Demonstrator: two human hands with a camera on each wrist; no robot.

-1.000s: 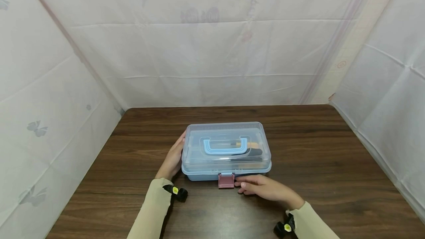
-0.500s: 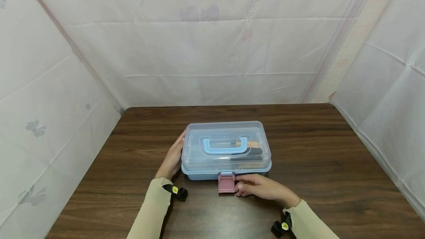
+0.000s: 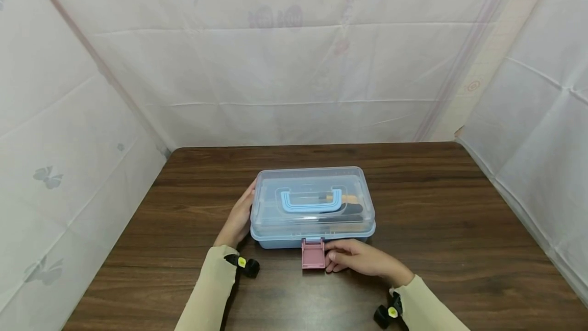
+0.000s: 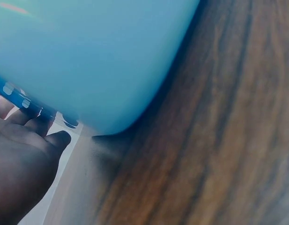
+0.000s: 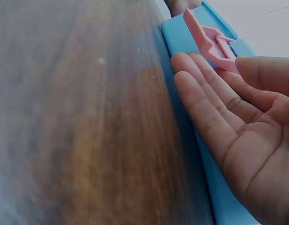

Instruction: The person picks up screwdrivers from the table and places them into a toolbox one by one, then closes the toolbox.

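Latch (image 3: 313, 254): swung outward since earlier, released | right hand (image 3: 363, 259): fingers pinching it, 3 o'clock side | left hand (image 3: 239, 218): flat, steadying box (image 3: 312, 208) at 9 o'clock | lid openable.

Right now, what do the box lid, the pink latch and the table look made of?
The lid looks like clear, glossy plastic: the blue handle and tools show through it. The pink latch looks like opaque, smooth moulded plastic. The table shows dark brown wood grain with a slight sheen; whether solid wood or laminate cannot be told.

dark wood table (image 3: 459, 218); white sheeting (image 3: 294, 75) walls around, faint butterfly prints.
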